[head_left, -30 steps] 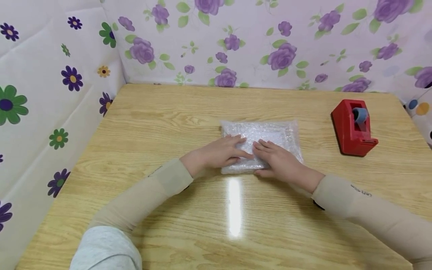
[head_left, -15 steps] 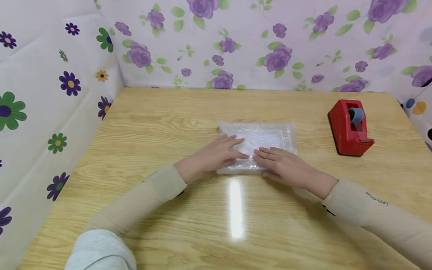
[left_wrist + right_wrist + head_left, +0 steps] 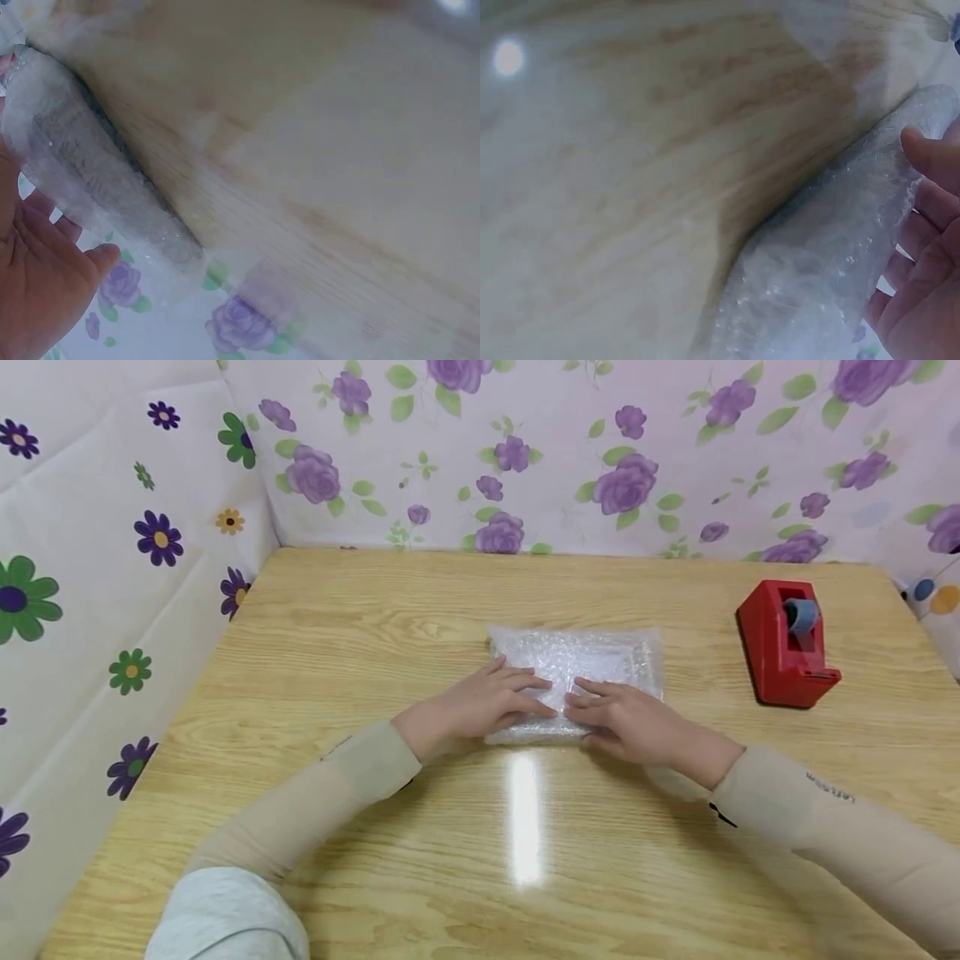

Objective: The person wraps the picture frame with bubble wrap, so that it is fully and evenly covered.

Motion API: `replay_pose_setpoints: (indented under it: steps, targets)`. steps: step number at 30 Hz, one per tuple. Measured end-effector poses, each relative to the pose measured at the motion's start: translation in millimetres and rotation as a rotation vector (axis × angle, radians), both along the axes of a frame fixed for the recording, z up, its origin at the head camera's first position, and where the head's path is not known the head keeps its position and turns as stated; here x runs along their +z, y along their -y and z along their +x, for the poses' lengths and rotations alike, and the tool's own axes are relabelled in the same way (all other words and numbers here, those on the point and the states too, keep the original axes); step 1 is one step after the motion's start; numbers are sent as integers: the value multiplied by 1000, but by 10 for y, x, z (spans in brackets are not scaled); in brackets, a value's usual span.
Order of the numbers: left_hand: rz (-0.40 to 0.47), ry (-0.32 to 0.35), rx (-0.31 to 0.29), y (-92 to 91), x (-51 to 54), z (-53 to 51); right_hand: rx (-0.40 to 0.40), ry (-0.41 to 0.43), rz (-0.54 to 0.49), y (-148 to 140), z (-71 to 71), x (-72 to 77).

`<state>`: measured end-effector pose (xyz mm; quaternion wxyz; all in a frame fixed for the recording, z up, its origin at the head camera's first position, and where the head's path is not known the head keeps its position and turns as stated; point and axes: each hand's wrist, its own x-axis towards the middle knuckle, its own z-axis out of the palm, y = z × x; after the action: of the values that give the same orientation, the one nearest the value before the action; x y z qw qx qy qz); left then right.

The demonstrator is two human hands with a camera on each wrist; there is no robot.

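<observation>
A flat rectangular bundle in clear bubble wrap (image 3: 600,652) lies on the wooden table, with a pale shape faintly visible inside. My left hand (image 3: 480,702) rests on its left half, fingers spread and fairly straight. On the right half, my right hand (image 3: 637,722) lies with its fingers extended and touching the wrap. The fingertips of both hands come close together near the bundle's middle. In the left wrist view the bubble wrap (image 3: 97,165) shows its side beyond the thumb. The right wrist view shows the wrap's crinkled edge (image 3: 817,232) beside the right-hand fingers.
A red tape dispenser (image 3: 787,643) with a bluish roll stands on the table to the right of the bundle. Floral cloth (image 3: 555,460) hangs behind the table's far edge, and another flowered cloth (image 3: 135,577) borders the left side.
Both hands stay on the bubble-wrapped bundle. The right hand has shifted slightly to the right, and the fingers of both hands have changed their spread a little. The bundle and dispenser stay put.
</observation>
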<state>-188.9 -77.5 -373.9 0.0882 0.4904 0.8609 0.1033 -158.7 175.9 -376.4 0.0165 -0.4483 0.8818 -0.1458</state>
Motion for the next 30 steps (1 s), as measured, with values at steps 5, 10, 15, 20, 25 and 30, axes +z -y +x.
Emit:
replay_pose_setpoints:
  steps: [5,10,15,20,25,30]
  targets:
    - [0,34,24,65,-40,-9,-47,4,-23,72,58,-35]
    - [34,57,40,173,-51,9,-59,0,-26,173,82,-56]
    - [97,105,86,253,8,47,-34,-15,-18,260,78,-47]
    - [80,154,103,231,44,109,-44,12,0,247,101,-29]
    - [87,209,154,224,87,128,-55,21,-25,242,113,17]
    - [111,110,163,236,141,89,-118,4,-63,218,57,76]
